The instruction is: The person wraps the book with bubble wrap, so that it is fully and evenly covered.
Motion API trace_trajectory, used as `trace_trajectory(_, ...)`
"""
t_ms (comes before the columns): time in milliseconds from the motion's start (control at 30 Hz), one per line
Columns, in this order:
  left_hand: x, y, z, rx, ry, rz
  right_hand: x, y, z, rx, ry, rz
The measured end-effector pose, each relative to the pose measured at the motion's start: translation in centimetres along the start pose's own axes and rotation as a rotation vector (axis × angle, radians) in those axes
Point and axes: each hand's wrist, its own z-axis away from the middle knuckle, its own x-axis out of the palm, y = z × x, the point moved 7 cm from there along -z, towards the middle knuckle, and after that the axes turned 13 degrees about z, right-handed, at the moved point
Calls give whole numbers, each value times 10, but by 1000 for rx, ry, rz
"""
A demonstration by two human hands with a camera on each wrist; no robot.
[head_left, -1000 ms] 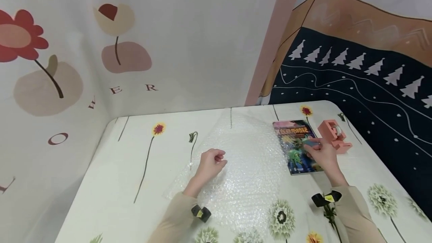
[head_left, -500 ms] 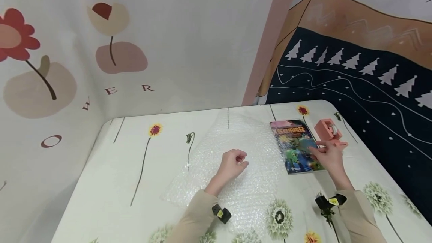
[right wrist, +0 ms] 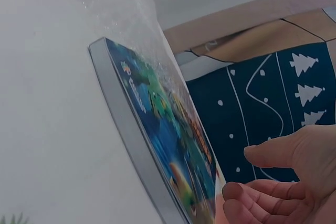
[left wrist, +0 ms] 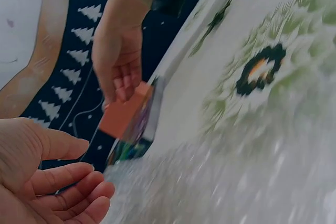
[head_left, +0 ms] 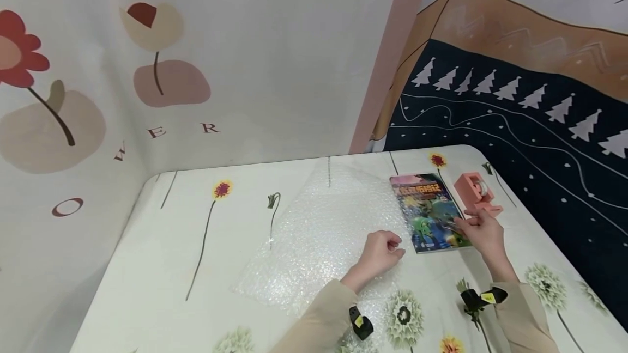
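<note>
A thick paperback book (head_left: 424, 214) with a colourful cartoon cover lies face up on the table, its left edge by a sheet of bubble wrap (head_left: 319, 244). My right hand (head_left: 485, 236) hovers over the book's right edge. In the right wrist view, the right thumb and fingers (right wrist: 286, 182) are apart, with nothing visible between them. My left hand (head_left: 379, 255) is above the bubble wrap, left of the book's lower corner. The left fingers (left wrist: 73, 192) are loosely bent and hold nothing. A thin pale streak near the right fingertips is too small to identify.
A pink tape dispenser (head_left: 473, 192) with a roll in it stands just right of the book, behind my right hand. The flower-print tablecloth (head_left: 167, 266) covers the table. A patterned curtain (head_left: 510, 102) hangs beyond the right edge.
My left hand has moved right across the bubble wrap towards the book. The right hand has drawn back slightly, and the bluish patch at its fingertips no longer shows. The book stays in place.
</note>
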Motion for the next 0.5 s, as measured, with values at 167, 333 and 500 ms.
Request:
trace_trajectory(167,21,1,-1,3,1,11,-2,1,4,31,-8,-1)
trace_trajectory(333,39,-4,0,-20,0,-18,-2,4,6,48,-37,-17)
trace_trajectory(500,52,-8,1,-92,-23,-23,-11,-1,13,90,-48,3)
